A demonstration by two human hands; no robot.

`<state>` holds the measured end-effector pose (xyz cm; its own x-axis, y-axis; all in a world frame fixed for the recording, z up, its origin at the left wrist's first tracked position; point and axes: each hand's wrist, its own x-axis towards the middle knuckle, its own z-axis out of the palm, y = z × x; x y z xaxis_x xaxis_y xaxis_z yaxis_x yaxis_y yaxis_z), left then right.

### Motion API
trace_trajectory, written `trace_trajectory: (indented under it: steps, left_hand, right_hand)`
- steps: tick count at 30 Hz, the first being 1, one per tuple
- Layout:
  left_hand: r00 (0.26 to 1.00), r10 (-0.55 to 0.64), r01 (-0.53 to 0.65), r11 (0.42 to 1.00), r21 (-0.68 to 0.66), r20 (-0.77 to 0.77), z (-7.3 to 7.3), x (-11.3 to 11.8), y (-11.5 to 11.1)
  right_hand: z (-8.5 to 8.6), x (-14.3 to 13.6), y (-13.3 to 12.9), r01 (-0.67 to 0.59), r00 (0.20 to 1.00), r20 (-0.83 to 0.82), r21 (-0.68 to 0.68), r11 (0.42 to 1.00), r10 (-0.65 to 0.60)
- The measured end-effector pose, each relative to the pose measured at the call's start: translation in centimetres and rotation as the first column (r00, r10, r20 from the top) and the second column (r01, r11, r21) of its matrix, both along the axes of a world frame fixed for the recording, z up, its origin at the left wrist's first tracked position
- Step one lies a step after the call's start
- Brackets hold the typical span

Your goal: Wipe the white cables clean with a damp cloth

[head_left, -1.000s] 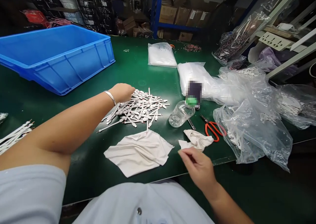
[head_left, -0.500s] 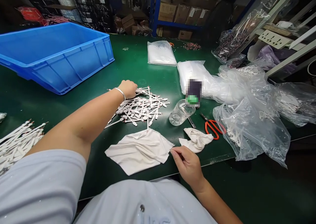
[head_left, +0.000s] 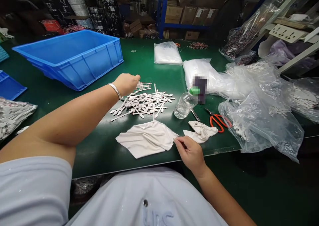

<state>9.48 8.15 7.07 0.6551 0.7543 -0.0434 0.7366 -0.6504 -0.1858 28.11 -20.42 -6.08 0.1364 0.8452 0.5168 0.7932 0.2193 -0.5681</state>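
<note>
Head view: our pinched right hand (head_left: pixel 191 153) has shifted beside the spread cloth (head_left: pixel 148 139); our curled left hand (head_left: pixel 126 83) nears white strips (head_left: pixel 147 103), each grip's contents unclear.

Materials and surfaces: blue crate (head_left: pixel 89 66), smooth plastic with a soft sheen; tabletop (head_left: pixel 99 163), smooth, glossy green; bottle (head_left: pixel 183 108), clear and shiny; rag (head_left: pixel 147 139), matt, wrinkled cloth; bangle (head_left: pixel 115 90), shiny, metallic; cartons (head_left: pixel 173 14), matt brown cardboard.
</note>
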Motion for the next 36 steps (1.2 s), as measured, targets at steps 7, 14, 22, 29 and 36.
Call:
trace_trajectory:
  steps: [7,14,22,29,36]
  left_hand:
    - [0.985,0.066,-0.057,0.997,-0.059,0.157,0.7,-1.3,-2.0]
    - [0.824,0.149,-0.018,0.971,-0.238,0.546,-0.1,-3.3,-5.4]
    - [0.429,0.081,0.345,0.906,-0.246,0.899,-3.4,-4.0,-12.3]
    - [0.302,0.213,0.445,0.83,-0.335,0.929,-8.2,-3.8,-13.3]
    - [0.229,0.485,0.581,0.628,-0.518,0.844,-9.3,-4.0,-13.8]
  right_hand:
    - [0.0,0.1,0.0,-0.007,0.999,-0.054,-0.062,0.998,0.004]
    - [3.8,0.0,2.0,-0.096,0.967,-0.252,-0.203,0.974,0.043]
    - [7.5,-4.9,10.1,-0.303,0.85,-0.467,-0.055,0.951,0.244]
    - [5.8,-9.3,11.9,-0.457,0.827,-0.278,0.174,0.872,0.489]
    - [4.4,-9.1,11.5,-0.482,0.855,-0.099,0.212,0.85,0.509]
